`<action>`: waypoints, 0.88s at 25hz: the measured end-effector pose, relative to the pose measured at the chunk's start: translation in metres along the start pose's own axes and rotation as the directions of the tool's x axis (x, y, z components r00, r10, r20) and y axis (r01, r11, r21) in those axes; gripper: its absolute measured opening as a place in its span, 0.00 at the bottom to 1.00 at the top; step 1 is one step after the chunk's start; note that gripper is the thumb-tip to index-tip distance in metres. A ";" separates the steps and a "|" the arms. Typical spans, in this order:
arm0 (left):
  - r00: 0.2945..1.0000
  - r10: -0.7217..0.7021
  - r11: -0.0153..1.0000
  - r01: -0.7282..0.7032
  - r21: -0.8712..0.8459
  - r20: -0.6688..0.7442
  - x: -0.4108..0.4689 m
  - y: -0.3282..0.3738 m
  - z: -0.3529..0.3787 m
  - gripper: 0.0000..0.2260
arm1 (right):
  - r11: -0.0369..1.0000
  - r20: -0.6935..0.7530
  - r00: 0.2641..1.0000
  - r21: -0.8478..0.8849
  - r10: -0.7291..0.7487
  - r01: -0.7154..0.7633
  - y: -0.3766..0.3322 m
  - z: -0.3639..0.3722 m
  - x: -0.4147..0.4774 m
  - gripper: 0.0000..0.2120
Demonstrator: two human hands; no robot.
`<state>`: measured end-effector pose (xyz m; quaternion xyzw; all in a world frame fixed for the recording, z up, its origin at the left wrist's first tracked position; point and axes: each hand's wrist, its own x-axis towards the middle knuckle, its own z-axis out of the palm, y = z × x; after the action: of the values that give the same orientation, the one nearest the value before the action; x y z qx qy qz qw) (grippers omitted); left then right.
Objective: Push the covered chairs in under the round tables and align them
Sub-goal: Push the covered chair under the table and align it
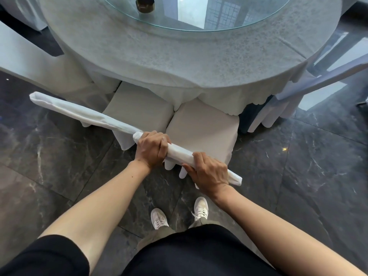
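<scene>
Two white-covered chairs stand side by side at the near edge of the round table, their seats partly under the hanging tablecloth. The right chair has its backrest top running slantwise below its seat. My left hand is shut on the left end of that backrest top. My right hand grips it near the right end. The left chair has its backrest top stretching up-left, with its near end meeting my left hand. Both chairs sit angled to the table edge.
A glass turntable lies on the table with a small brass dish on it. More covered chairs stand at the left and at the right. The dark marble floor spreads around my white shoes.
</scene>
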<state>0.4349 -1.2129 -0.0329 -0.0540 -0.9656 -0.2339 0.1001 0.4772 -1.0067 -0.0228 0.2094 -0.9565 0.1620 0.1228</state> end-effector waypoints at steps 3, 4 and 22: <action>0.999 -0.015 1.000 0.016 -0.019 0.051 -0.002 0.002 -0.001 0.22 | 1.000 0.012 1.000 -0.013 0.014 -0.014 -0.001 -0.005 -0.002 0.23; 0.998 -0.010 1.000 0.012 -0.027 0.068 -0.002 0.002 -0.002 0.22 | 1.000 0.022 0.999 -0.017 0.023 -0.023 -0.002 -0.006 -0.002 0.23; 0.981 0.118 0.984 -0.095 -0.148 0.153 -0.044 -0.006 -0.029 0.23 | 0.976 0.176 0.965 0.057 0.197 -0.210 -0.042 -0.019 0.001 0.20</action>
<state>0.4815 -1.2342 -0.0198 -0.1313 -0.9475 -0.2901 0.0301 0.4980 -1.0364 0.0061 0.1276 -0.9730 0.1914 0.0158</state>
